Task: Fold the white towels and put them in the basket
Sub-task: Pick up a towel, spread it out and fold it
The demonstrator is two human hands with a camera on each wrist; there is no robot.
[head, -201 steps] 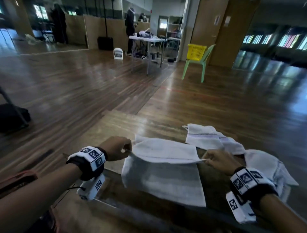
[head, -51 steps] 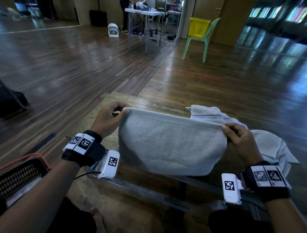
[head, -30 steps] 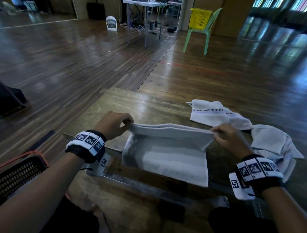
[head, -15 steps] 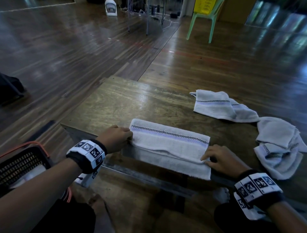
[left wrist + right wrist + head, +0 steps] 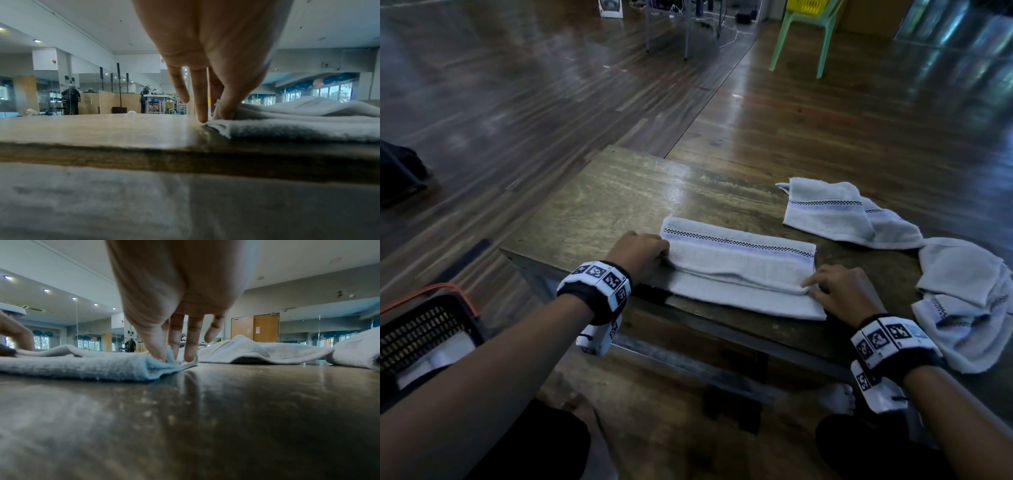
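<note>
We see the folded towel (image 5: 739, 263) flat on the tabletop (image 5: 599, 212) between our hands: left hand (image 5: 640, 255) fingers (image 5: 226, 107) pinch its left end, right hand (image 5: 842, 291) fingers (image 5: 156, 350) pinch its near right corner.

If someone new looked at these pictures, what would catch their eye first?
Most likely the folded white towel at the wooden table's near edge, with the left hand and right hand pinching its two ends. Next, the unfolded towels heaped at the table's right, and the dark basket low on the left.
</note>
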